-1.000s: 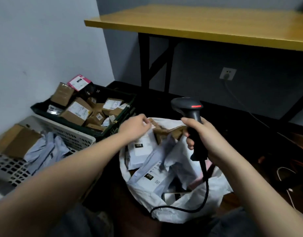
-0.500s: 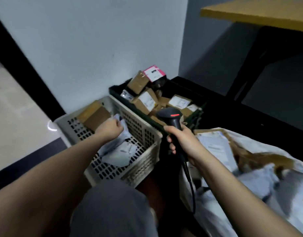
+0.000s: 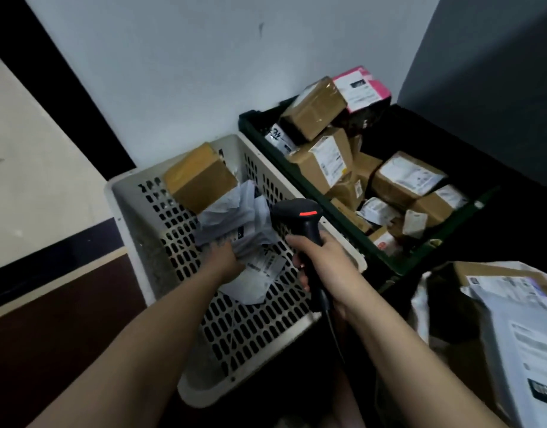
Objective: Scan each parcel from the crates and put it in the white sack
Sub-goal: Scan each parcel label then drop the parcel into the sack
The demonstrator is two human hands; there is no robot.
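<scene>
At the left stands the beige crate [image 3: 133, 211] with perforated walls, against the white wall [image 3: 189, 72]. In its far corner a brown cardboard box [image 3: 199, 177] leans on a heap of grey mailer bags [image 3: 235, 211]. The left hand [image 3: 224, 257] reaches down into this crate and lies on one grey bag; the fingers [image 3: 215, 244] curl around its edge, so the hand is closed on the bag. A flat white parcel with a label [image 3: 260, 273] lies on the crate floor just beside this hand.

To the right, above the rim of the beige crate, the right hand [image 3: 323, 261] grips the handle of a black barcode scanner [image 3: 300, 217]. Its head, with a red strip, points toward the bags, and its cable [image 3: 334, 329] hangs down below the wrist.

Further right is the dark green crate [image 3: 398, 267], full of brown boxes with white labels, with a pink parcel [image 3: 363, 88] on top at the back. At the far right edge the white sack [image 3: 420, 307] stands open, with parcels already inside.
</scene>
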